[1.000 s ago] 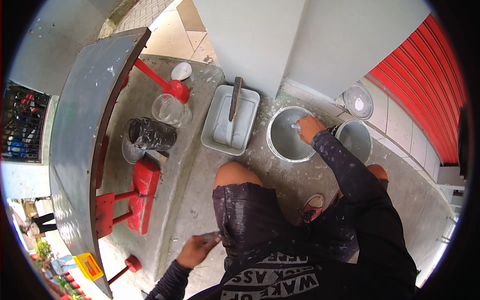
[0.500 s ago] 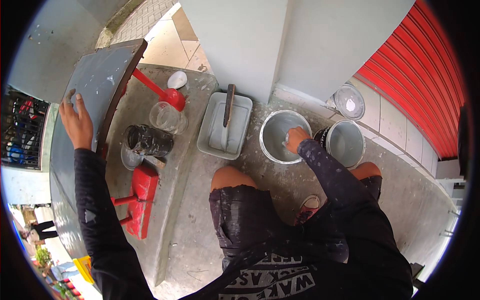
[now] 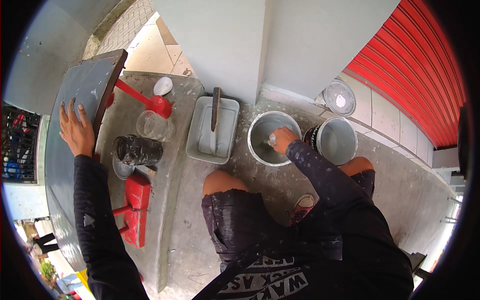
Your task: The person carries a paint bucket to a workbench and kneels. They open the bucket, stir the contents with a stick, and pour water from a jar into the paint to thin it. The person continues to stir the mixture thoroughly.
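Left hand (image 3: 78, 131) lay splayed on tabletop (image 3: 87, 77); right hand (image 3: 284, 139) gripped pale item (image 3: 272, 140) inside bucket (image 3: 270, 121); tray (image 3: 201, 127) sat at bucket's 9 o'clock.

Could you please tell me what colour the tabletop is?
The tabletop is grey, best seen in the head view.

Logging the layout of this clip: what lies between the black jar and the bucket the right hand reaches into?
In the head view, the grey tray lies between the black jar and that bucket, with a dark-handled tool resting on it.
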{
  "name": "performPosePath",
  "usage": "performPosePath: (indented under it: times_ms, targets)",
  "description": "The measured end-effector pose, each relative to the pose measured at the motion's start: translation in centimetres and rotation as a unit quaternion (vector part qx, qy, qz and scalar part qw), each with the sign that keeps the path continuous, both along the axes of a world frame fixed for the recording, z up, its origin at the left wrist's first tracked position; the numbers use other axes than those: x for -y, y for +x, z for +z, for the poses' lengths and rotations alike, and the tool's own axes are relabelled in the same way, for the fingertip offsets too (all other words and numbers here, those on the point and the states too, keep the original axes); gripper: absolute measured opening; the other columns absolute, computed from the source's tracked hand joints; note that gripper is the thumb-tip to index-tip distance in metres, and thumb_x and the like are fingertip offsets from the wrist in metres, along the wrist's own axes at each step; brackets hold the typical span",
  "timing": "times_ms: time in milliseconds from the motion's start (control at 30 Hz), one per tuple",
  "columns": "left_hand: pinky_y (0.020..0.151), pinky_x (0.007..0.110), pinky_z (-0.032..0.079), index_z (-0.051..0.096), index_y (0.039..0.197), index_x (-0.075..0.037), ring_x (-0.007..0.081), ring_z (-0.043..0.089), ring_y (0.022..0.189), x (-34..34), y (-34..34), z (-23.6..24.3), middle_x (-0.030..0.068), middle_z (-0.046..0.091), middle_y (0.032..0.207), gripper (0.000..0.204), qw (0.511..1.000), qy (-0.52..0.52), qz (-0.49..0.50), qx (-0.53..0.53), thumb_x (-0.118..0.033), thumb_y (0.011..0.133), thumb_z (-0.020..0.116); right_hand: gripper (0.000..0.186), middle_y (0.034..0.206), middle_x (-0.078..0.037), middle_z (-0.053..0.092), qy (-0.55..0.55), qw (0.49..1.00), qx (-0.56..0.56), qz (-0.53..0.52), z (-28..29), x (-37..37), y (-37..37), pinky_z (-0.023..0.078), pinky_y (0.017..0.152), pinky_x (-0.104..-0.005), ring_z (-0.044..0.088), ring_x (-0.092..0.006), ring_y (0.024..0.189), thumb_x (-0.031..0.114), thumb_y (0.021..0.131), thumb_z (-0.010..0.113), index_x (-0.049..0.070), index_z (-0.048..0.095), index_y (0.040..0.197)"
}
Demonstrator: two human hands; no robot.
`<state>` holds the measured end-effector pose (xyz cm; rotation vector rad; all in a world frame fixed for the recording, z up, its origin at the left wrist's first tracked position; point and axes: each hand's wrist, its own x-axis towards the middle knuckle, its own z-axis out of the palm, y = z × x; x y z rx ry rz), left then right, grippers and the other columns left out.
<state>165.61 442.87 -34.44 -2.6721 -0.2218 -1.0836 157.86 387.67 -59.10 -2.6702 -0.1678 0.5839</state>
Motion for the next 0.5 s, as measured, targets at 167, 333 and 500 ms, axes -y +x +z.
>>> performPosePath:
  times_ms: [167, 333, 500]
  targets:
    - [0.114, 0.063, 0.027, 0.054, 0.143, -0.024, 0.0294, 0.039, 0.144, 1.5, -0.2, 0.4, 0.0041, 0.044, 0.155, 0.04, 0.995, 0.093, -0.026, -0.001, -0.035, 0.105, 0.045, 0.02, 0.094, -0.021, 0.071, -0.016, 0.998, 0.063, 0.006, 0.4, 1.5, 2.0, 0.056, 0.085, -0.0474, 0.07, -0.0394, 0.093, 0.019, 0.084, 0.071, 0.002, 0.073, 0.094]
    - [0.114, 0.06, 0.028, 0.054, 0.144, -0.023, 0.0286, 0.04, 0.143, 0.9, 0.4, 0.4, 0.0038, 0.044, 0.155, 0.04, 0.989, 0.146, -0.007, -0.018, -0.034, 0.106, 0.045, 0.015, 0.093, -0.022, 0.071, -0.023, 0.99, 0.134, 0.033, -0.5, 1.6, 2.6, 0.056, 0.084, -0.0485, 0.07, -0.0397, 0.092, 0.014, 0.083, 0.065, 0.003, 0.074, 0.088]
    - [0.111, 0.046, 0.037, 0.051, 0.146, -0.02, 0.0313, 0.046, 0.139, -3.5, 1.7, -0.5, 0.0094, 0.049, 0.152, 0.04, 0.983, 0.183, -0.008, -0.028, -0.028, 0.107, 0.044, 0.02, 0.096, -0.02, 0.068, 0.078, 0.985, 0.146, 0.04, -2.9, -0.9, 1.4, 0.053, 0.088, -0.049, 0.066, -0.0391, 0.097, 0.016, 0.089, 0.056, 0.004, 0.072, 0.086]
